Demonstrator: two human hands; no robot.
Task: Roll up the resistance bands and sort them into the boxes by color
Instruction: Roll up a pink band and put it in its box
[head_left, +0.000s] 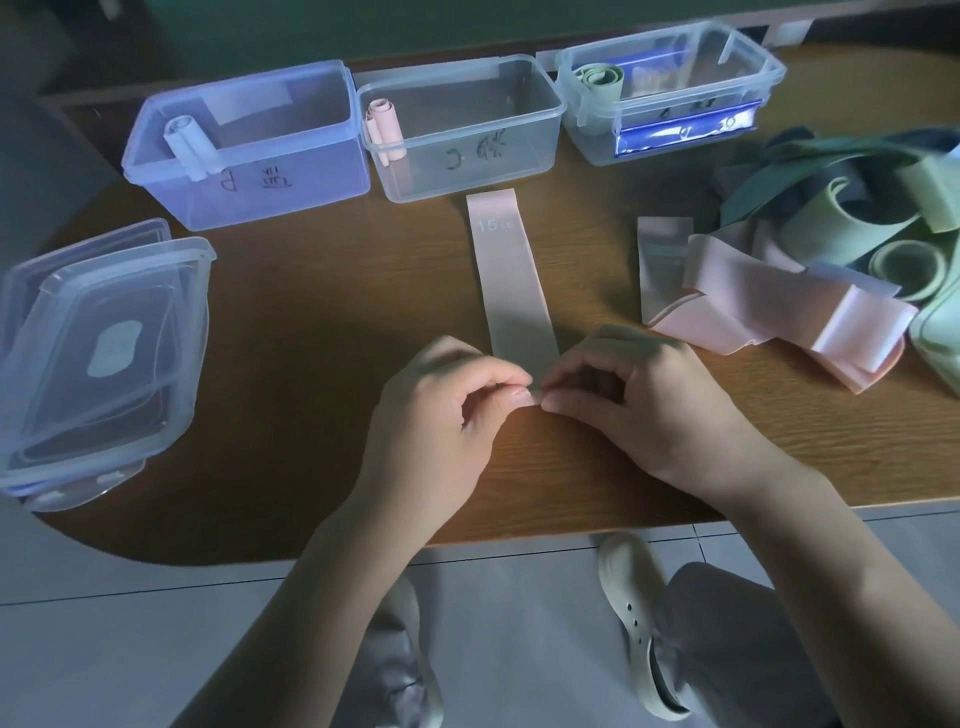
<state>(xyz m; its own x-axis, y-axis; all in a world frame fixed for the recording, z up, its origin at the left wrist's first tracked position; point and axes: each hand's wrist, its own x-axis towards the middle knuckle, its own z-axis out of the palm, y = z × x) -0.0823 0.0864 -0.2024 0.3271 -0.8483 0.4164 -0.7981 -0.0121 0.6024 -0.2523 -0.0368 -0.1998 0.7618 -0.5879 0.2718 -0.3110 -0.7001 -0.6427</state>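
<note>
A flat, matte pink band (511, 280) printed "15 LB" lies lengthwise on the wood-grain table (291, 332), its far end near the clear plastic middle box (462, 130). The left hand (441, 410) and right hand (639, 400) both pinch its near end with curled fingers, seemingly starting a roll, though the fingers hide it. Limp pink and green bands (810, 270) are heaped at right.

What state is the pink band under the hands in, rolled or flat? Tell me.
Mostly flat: the pink band lies stretched on the table; only its near end is pinched by both hands.
</note>
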